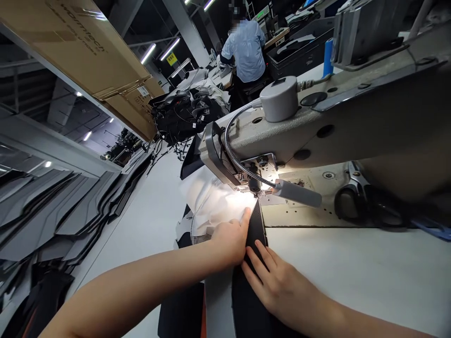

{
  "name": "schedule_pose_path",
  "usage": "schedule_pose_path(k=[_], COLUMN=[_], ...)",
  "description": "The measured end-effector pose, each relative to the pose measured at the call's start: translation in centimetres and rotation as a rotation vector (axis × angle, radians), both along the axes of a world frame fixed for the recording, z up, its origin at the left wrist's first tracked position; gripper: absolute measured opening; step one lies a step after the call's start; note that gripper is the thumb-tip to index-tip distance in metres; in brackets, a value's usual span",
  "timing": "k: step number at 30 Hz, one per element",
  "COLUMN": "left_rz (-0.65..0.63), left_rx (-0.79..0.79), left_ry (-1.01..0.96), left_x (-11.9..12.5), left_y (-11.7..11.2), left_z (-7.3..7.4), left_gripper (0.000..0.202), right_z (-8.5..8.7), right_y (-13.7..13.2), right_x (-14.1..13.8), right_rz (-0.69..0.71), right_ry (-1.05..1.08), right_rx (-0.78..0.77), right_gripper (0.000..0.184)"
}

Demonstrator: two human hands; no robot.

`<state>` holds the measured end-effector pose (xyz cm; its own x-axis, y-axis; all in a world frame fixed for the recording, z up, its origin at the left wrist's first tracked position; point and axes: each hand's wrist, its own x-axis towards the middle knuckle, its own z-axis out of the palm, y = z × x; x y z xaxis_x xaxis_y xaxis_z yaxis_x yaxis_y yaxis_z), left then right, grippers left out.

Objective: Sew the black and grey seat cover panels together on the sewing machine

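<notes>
A white fabric piece lies over black fabric under the lit needle area of a sewing machine. My left hand is on the fabric just in front of the needle, its index finger stretched along the white edge and the other fingers curled down on the cloth. Close by on the right, my right hand rests on the black strip with its fingers spread and flat. Grey and black layers of the work hang toward me below both hands. The undersides of my fingers are hidden.
Black-handled scissors lie on the machine bed at right. A small grey lamp on a bendy neck hangs by the needle. Stacked grey panels line the left. Behind are a dark fabric pile, a carton and a seated person.
</notes>
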<state>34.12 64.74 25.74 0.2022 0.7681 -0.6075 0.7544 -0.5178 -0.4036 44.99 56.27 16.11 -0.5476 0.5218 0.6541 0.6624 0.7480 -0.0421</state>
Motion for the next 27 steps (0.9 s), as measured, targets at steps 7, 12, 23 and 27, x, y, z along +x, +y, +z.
schedule_pose_path(k=[7, 12, 23, 27], left_rz=[-0.064, 0.000, 0.036, -0.005], left_rx=[-0.014, -0.277, -0.238, -0.166], left_ry=[-0.001, -0.315, -0.336, -0.329], left_x=[-1.0, -1.1, 1.4, 1.9], left_y=[-0.2, 1.8, 3.9, 4.5], left_z=[0.4, 2.8, 2.1, 1.8], left_gripper=[0.078, 0.067, 0.037, 0.036], right_z=[0.3, -0.5, -1.0, -0.4], right_y=[0.0, -0.8, 1.9, 3.5], right_x=[1.4, 0.7, -0.9, -1.1], right_rz=[0.140, 0.044, -0.022, -0.057], right_ry=[-0.116, -0.006, -0.027, -0.093], right_rx=[-0.166, -0.082, -0.043, -0.035], right_gripper=[0.085, 0.051, 0.036, 0.031])
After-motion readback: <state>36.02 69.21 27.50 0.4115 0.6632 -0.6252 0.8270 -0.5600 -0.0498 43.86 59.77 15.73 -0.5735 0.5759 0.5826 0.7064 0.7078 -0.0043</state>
